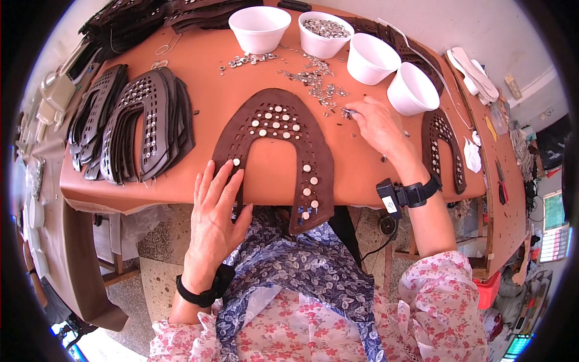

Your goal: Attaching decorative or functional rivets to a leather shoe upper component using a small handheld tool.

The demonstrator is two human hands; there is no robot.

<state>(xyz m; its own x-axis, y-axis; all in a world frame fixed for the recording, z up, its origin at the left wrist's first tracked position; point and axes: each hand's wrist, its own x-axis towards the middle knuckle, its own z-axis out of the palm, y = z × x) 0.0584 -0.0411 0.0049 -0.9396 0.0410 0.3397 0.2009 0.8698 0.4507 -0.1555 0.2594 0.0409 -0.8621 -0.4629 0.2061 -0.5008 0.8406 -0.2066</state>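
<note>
A brown U-shaped leather shoe upper (315,145) lies at the table's front edge, with slots punched along it and round pale studs set in its toe and right arm. My left hand (217,208) lies on its left arm, fingers stretched out, the fingertips beside a single stud. To the right of the upper, my right hand (379,123) pinches something small with a bluish tip that I cannot make out. Its fingertips are at the near end of a scatter of small metal pieces (307,78).
White bowls (259,33) stand in an arc at the back, one of them filled with metal pieces (325,28). Stacked studded uppers (163,123) lie at the left, and another studded upper (443,151) at the right. Red-handled pliers (502,181) lie farther right.
</note>
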